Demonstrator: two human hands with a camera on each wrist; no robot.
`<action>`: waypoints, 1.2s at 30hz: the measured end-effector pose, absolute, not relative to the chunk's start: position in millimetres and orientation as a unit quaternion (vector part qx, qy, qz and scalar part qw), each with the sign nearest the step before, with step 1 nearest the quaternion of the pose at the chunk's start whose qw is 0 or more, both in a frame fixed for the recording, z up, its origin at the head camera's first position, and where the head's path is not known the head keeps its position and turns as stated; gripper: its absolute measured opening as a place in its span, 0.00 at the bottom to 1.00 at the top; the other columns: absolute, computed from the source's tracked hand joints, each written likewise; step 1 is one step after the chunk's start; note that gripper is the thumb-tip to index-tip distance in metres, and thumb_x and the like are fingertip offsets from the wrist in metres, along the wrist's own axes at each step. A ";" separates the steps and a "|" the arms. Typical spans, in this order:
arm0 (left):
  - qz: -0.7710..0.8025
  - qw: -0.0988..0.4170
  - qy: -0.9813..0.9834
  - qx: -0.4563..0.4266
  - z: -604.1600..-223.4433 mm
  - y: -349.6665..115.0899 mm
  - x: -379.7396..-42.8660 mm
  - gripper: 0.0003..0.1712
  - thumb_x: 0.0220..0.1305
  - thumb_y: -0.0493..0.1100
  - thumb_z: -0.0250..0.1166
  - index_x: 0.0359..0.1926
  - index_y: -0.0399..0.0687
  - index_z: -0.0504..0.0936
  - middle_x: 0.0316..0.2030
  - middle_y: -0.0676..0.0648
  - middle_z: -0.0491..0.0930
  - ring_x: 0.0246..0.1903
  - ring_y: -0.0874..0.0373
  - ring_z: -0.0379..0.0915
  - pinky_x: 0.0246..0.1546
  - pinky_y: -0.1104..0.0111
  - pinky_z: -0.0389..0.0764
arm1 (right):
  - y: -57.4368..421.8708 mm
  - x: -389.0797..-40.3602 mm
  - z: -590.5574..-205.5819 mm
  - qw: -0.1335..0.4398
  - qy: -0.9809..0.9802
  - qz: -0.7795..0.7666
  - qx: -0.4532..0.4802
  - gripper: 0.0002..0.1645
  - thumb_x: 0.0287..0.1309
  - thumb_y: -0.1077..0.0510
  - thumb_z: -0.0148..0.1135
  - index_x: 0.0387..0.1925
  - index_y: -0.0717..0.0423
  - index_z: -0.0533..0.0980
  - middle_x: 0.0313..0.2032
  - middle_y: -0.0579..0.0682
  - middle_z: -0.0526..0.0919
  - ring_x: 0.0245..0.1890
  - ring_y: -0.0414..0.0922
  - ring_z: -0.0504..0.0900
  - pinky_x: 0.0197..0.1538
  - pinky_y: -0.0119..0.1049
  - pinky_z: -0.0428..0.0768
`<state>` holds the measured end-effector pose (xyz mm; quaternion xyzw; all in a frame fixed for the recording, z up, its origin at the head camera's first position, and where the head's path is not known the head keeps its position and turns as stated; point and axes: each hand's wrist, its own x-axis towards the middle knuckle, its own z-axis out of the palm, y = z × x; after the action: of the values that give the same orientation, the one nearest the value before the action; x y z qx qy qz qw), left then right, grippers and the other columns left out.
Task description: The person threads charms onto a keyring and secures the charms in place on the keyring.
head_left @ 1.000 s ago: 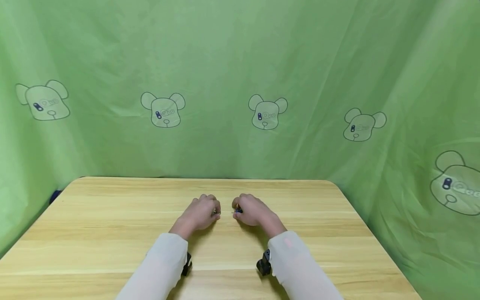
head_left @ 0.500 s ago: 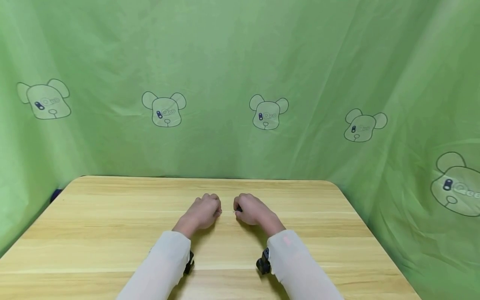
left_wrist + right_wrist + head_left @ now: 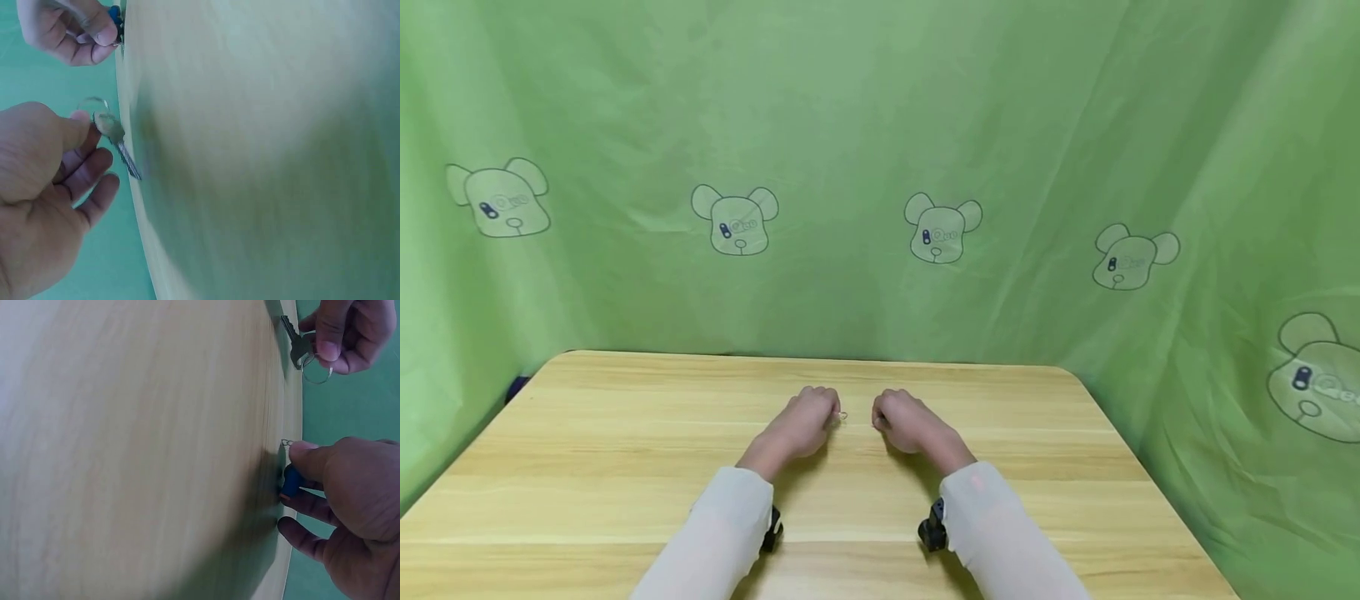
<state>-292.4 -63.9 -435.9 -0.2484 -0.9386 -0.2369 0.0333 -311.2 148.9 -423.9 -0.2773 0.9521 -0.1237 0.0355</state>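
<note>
My left hand [image 3: 801, 425] pinches a metal key ring [image 3: 328, 376] between thumb and forefinger. From that ring hangs a silver key [image 3: 111, 127], its blade slanting toward the tabletop. Facing it a short gap away, my right hand [image 3: 910, 421] holds a small blue trinket [image 3: 292, 480] with a bit of orange at its lower end. A short metal chain [image 3: 286, 442] sticks out at the right thumb tip. The trinket is mostly covered by fingers, and in the head view the right hand hides it. Ring and chain are apart.
Both hands are over the wooden table [image 3: 865, 517], toward its far half. A green curtain [image 3: 842, 300] with bear-head prints hangs behind and beside it. Black wrist cameras [image 3: 932, 527] sit under the light sleeves [image 3: 718, 525].
The key ring now shows past my left fingertips, where it was mostly hidden. My right hand has turned slightly, so the dark trinket no longer shows in the head view.
</note>
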 end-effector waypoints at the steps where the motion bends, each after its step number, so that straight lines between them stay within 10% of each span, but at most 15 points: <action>1: -0.245 0.033 -0.936 -0.252 -436.3 -64.3 -292.8 0.06 0.70 0.29 0.61 0.36 0.43 0.76 0.31 0.51 0.72 0.37 0.52 0.67 0.44 0.58 0.75 | 149.8 -311.3 -425.1 0.035 0.951 -0.129 -0.278 0.11 0.70 0.67 0.56 0.31 0.54 0.78 0.31 0.45 0.75 0.34 0.43 0.73 0.42 0.40 0.78; 15: -0.309 0.093 -0.899 -0.295 -429.5 -65.7 -290.0 0.07 0.77 0.35 0.55 0.37 0.43 0.76 0.32 0.51 0.74 0.40 0.54 0.72 0.50 0.57 0.76 | 156.0 -305.9 -418.5 -0.015 0.937 -0.201 -0.285 0.10 0.76 0.64 0.50 0.38 0.62 0.76 0.34 0.49 0.76 0.41 0.48 0.76 0.52 0.47 0.78; 36: -0.353 0.186 -0.873 -0.283 -405.0 -64.6 -269.5 0.04 0.76 0.35 0.56 0.44 0.40 0.78 0.39 0.48 0.79 0.43 0.53 0.73 0.48 0.60 0.79 | 144.3 -280.8 -390.1 -0.103 0.898 -0.295 -0.309 0.06 0.77 0.62 0.50 0.40 0.57 0.73 0.32 0.46 0.72 0.33 0.41 0.71 0.37 0.36 0.75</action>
<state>-269.5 -64.6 -405.0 -0.2826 -0.8725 -0.3525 0.1858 -280.8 144.3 -390.1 -0.3090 0.8983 -0.2950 -0.1025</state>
